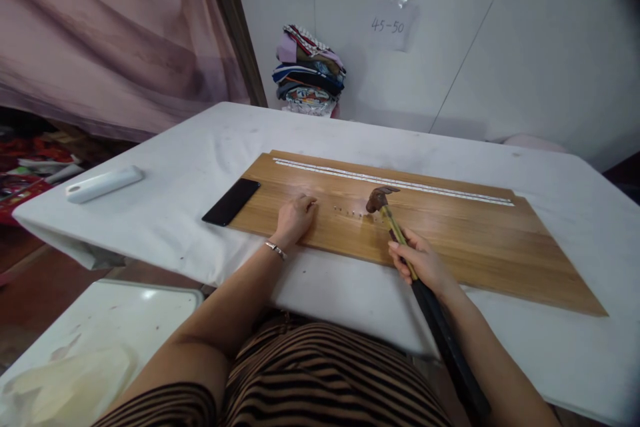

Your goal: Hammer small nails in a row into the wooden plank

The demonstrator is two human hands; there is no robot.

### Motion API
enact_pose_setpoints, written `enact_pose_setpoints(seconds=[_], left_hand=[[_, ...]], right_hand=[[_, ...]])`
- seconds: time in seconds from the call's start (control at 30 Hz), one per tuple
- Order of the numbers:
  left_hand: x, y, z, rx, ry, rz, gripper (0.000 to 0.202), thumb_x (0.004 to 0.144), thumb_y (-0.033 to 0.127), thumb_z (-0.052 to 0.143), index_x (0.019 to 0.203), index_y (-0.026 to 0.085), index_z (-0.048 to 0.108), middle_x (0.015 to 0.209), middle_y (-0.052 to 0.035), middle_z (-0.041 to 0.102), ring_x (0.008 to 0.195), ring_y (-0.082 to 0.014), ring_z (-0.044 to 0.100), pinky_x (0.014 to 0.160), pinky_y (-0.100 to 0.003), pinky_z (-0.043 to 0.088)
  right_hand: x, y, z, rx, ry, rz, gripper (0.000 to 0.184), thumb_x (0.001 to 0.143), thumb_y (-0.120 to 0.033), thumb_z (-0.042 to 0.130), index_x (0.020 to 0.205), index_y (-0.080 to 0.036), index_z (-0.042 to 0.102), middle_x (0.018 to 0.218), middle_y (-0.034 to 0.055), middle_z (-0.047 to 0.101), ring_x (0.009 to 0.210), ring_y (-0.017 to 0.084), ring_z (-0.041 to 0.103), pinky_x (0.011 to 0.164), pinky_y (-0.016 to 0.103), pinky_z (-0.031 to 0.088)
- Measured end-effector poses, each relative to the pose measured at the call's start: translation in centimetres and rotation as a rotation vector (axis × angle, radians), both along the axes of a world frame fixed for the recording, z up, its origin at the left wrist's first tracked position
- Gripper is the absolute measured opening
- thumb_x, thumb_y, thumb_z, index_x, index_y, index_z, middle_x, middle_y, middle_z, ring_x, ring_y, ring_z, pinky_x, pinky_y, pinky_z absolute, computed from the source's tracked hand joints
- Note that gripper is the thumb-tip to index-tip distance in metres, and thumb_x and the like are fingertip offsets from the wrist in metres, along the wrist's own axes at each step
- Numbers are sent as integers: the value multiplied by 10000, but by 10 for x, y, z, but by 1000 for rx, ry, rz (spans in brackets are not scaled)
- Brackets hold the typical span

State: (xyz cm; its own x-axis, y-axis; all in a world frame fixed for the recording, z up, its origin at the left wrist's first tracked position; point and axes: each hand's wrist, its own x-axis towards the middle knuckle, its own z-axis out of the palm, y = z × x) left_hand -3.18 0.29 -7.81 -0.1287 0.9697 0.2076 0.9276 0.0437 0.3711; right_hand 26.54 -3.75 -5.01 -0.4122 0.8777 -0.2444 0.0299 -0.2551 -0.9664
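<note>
My right hand (419, 259) is wrapped around the shaft of a claw hammer (398, 232). Its rusty head is over the wooden board (465, 240), and the dark grip runs back beneath my forearm. A short row of several small nails (354, 213) shows on the board, left of the hammer head; some seem to stand up. Left of the nails, my left hand (297, 217) rests on the board with its fingers curled together. Whatever those fingers may hold is hidden.
Two white measuring strips (340, 171) lie along the board's far side. A black phone-like slab (233, 201) overlaps its left edge. The white-covered table (175, 153) also bears a white handle-like object (105, 184). Folded cloths (310, 73) are stacked behind, and a white stool (145, 313) stands lower left.
</note>
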Motion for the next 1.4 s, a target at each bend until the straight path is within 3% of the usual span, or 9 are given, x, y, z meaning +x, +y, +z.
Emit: enact_pose_setpoints(seconds=[0.27, 0.43, 0.53, 0.67, 0.8, 1.2, 1.4], left_hand=[[-3, 1, -3, 65, -24, 8, 272, 907, 266, 493, 1071, 201, 700, 1107, -68, 690, 1024, -218, 635, 869, -308, 498], [4, -12, -2, 181, -64, -45, 259, 933, 269, 464, 1035, 202, 692, 1036, -61, 698, 957, -183, 639, 843, -285, 494], [20, -26, -1, 202, -82, -179, 254, 948, 269, 447, 1027, 204, 679, 974, -55, 694, 881, -153, 632, 796, -263, 495], [49, -42, -1, 176, -32, -484, 247, 961, 286, 442, 979, 201, 673, 886, -54, 673, 831, -149, 622, 759, -262, 490], [65, -46, -6, 129, -12, -615, 272, 972, 305, 427, 903, 191, 664, 827, -53, 653, 794, -145, 614, 738, -264, 486], [67, -40, -13, 47, -4, -577, 225, 949, 313, 485, 869, 202, 663, 830, -44, 663, 800, -152, 620, 683, -270, 466], [67, -41, -13, 41, -7, -574, 239, 956, 310, 469, 878, 204, 669, 838, -48, 667, 803, -148, 618, 690, -268, 465]], right_hand=[[-1, 0, 0, 9, -31, 24, 280, 803, -413, 632, 927, -227, 464, 551, -107, 470, 336, 50, 349, 295, 163, 342], [-1, -1, 1, -6, -3, 4, 301, 792, -422, 650, 926, -232, 458, 570, -104, 473, 349, 52, 364, 301, 168, 349], [1, -1, 0, -6, 14, -3, 308, 801, -421, 651, 939, -233, 450, 562, -104, 466, 348, 55, 359, 300, 170, 346], [4, 0, -2, -4, -14, 5, 292, 825, -449, 625, 881, -235, 436, 539, -100, 469, 336, 57, 349, 303, 175, 333], [6, -1, -3, -6, -99, 25, 290, 839, -470, 604, 845, -228, 444, 493, -101, 450, 338, 62, 362, 328, 176, 334], [2, -5, 3, -45, -170, 44, 351, 803, -542, 603, 886, -232, 461, 421, -100, 431, 316, 74, 334, 333, 193, 296], [2, -7, 6, -53, -166, 10, 414, 779, -539, 627, 1009, -231, 473, 424, -106, 423, 323, 80, 329, 331, 194, 303]])
